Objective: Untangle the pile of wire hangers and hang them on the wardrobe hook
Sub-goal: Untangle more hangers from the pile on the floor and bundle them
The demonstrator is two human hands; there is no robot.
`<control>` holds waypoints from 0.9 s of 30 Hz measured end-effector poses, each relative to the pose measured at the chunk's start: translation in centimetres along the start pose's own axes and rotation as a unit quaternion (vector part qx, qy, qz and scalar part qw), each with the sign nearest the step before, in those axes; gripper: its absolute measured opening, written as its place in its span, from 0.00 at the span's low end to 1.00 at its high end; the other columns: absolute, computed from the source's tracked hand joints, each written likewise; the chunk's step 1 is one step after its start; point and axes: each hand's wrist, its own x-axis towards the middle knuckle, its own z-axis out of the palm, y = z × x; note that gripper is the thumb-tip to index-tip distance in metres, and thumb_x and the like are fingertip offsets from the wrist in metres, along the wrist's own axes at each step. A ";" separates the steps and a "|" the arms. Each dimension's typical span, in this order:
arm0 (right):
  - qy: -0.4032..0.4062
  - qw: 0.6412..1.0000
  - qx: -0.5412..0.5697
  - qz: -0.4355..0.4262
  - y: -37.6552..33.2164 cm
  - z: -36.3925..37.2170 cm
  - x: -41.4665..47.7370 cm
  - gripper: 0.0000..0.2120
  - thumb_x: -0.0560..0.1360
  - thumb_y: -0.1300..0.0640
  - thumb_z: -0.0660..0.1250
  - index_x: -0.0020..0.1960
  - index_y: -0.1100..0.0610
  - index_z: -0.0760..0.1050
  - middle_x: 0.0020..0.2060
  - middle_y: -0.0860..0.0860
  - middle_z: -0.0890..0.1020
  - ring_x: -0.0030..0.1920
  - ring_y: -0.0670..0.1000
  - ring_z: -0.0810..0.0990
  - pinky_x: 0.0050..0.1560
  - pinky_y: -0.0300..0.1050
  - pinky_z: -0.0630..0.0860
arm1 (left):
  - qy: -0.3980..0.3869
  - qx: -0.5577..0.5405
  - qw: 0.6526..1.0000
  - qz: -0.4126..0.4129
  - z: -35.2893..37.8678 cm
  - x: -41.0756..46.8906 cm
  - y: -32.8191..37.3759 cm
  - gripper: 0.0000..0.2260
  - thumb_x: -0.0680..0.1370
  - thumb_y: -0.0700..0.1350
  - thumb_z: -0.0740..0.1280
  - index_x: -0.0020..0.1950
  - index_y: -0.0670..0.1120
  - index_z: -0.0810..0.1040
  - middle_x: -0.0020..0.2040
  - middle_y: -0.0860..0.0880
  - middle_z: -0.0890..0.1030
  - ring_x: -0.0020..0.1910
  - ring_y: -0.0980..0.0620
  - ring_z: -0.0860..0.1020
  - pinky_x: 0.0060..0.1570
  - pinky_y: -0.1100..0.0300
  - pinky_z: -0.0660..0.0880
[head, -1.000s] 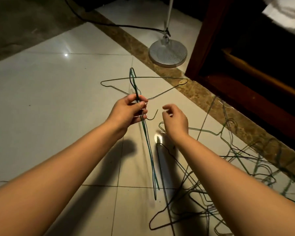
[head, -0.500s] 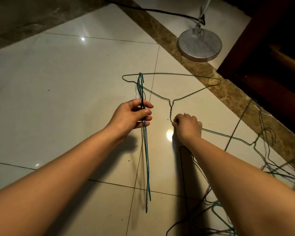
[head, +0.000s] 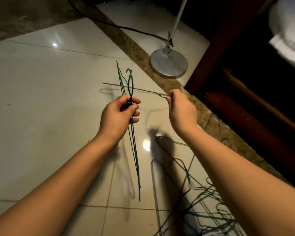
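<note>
While your left grip (head: 119,114) clamps a freed green bundle (head: 135,160) below the lamp base (head: 168,63), your right grip (head: 182,111) pinches one hanger (head: 161,94) by its hook. Further below the base, the pile (head: 204,199) is tangled. Nothing hung yet, I'd judge.

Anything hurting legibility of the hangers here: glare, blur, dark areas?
Head view: dim warm light; glare spot on the floor tile; the single hanger pinched by the right hand is motion-smeared; the green hangers in the left hand read sharp; the pile is soft; the wardrobe is nearly black.
</note>
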 end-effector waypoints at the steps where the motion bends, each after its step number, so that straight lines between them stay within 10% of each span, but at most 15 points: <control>1: 0.011 1.000 -0.024 0.000 0.1 -1.0 0.4 0.13 0.81 0.48 0.53 0.54 0.57 0.69 0.47 0.57 0.79 0.46 0.62 0.77 0.38 0.47 0.62 | 0.000 -0.009 1.000 0.005 0.5 0.1 0.3 0.11 0.78 0.35 0.61 0.42 0.49 0.76 0.38 0.49 0.76 0.37 0.55 0.76 0.39 0.63 0.78; 11: 0.097 0.966 0.211 0.111 1.5 -6.7 0.0 0.09 0.74 0.55 0.69 0.40 0.48 0.69 0.35 0.44 0.79 0.40 0.44 0.79 0.41 0.33 0.70 | -0.014 -0.092 0.996 0.009 5.6 -0.1 2.6 0.11 0.78 0.35 0.61 0.43 0.50 0.77 0.38 0.50 0.77 0.34 0.61 0.77 0.37 0.65 0.78; 19: 0.148 0.954 0.259 0.042 -0.1 -11.6 -4.2 0.10 0.74 0.57 0.68 0.41 0.43 0.70 0.34 0.44 0.79 0.42 0.48 0.82 0.46 0.54 0.79 | -0.056 -0.033 0.998 -0.003 6.7 -4.1 3.1 0.10 0.78 0.35 0.62 0.46 0.50 0.77 0.38 0.50 0.77 0.37 0.57 0.77 0.39 0.64 0.78; 27: 0.167 0.925 0.341 0.029 -2.1 -17.6 -12.6 0.10 0.74 0.59 0.64 0.45 0.43 0.71 0.39 0.47 0.81 0.40 0.48 0.82 0.46 0.54 0.80 | -0.142 0.053 0.988 0.029 8.2 -11.7 5.4 0.07 0.77 0.40 0.64 0.43 0.51 0.75 0.40 0.49 0.79 0.47 0.44 0.79 0.51 0.50 0.77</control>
